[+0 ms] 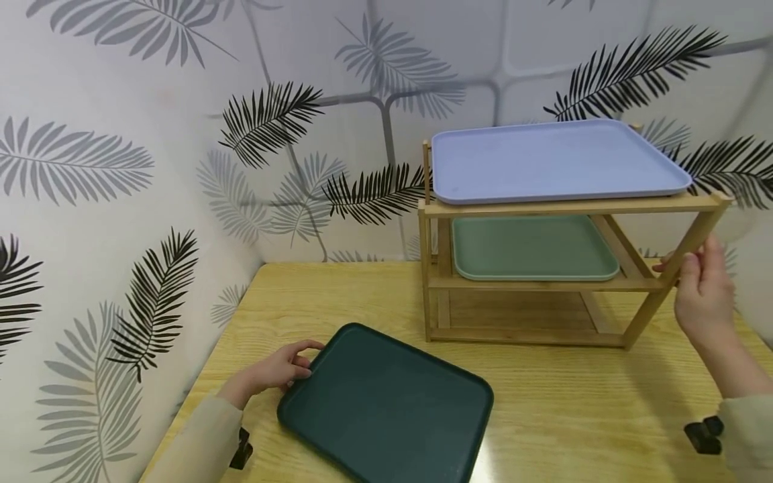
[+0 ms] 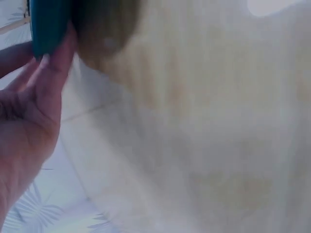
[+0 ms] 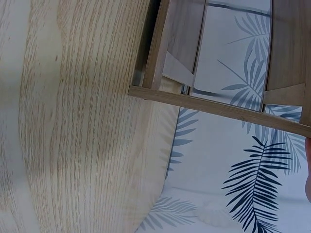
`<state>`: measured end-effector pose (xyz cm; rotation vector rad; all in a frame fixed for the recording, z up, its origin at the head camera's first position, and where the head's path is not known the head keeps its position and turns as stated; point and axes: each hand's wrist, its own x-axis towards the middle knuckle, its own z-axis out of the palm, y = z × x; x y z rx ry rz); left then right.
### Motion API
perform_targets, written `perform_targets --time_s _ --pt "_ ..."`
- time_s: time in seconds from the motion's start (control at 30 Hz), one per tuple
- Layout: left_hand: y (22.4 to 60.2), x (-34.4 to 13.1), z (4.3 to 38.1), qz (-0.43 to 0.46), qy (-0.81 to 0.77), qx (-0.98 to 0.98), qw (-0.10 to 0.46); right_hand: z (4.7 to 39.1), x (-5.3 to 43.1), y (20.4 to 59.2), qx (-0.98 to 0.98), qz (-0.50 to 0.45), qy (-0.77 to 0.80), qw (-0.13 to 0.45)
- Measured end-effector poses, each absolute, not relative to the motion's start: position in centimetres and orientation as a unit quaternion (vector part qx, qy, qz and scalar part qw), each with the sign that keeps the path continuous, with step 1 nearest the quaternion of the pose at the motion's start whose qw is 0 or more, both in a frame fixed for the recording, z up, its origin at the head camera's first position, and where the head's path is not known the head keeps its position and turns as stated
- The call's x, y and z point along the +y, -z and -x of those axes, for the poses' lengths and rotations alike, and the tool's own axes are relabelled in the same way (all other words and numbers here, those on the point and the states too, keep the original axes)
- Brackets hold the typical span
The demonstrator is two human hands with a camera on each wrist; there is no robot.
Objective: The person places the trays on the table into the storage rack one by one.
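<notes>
My left hand (image 1: 278, 367) pinches the left edge of a dark green tray (image 1: 392, 402) low over the front of the table. In the left wrist view, thumb and fingers of the left hand (image 2: 34, 107) meet at the rim of the tray (image 2: 48, 24). My right hand (image 1: 706, 288) grips the slanted right side of a wooden tiered rack (image 1: 649, 310). A lavender tray (image 1: 555, 161) lies across the rack's top, and a sage green tray (image 1: 531, 248) rests on the middle tier. Only a sliver of the right hand (image 3: 308, 170) shows in the right wrist view.
The rack stands at the back right of the wood-grain table (image 1: 338, 288), close to a wall (image 1: 181, 168) with a leaf pattern. Its bottom tier (image 1: 513, 312) shows slatted wood. A black wrist device (image 1: 703, 435) sits by the right sleeve.
</notes>
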<state>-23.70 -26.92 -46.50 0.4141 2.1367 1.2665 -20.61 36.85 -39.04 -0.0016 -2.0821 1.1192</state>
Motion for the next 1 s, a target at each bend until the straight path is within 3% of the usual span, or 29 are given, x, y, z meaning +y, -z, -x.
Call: perform_targets --time_s 0.13,0.3,1.0 --pt "47.1 -27.5 22.0 -0.142 -0.559 0.73 0.367 20.6 36.9 39.1 -0.814 -0.005 -0.438 0.38" --pt "48.0 -27.9 19.7 -0.156 -0.625 0.659 0.388 20.6 36.8 39.1 -0.814 -0.01 -0.441 0.378" --pt "49.2 -23.7 13.7 -0.174 -0.739 0.56 0.333 20.3 36.6 38.9 -0.842 0.021 -0.401 0.36"
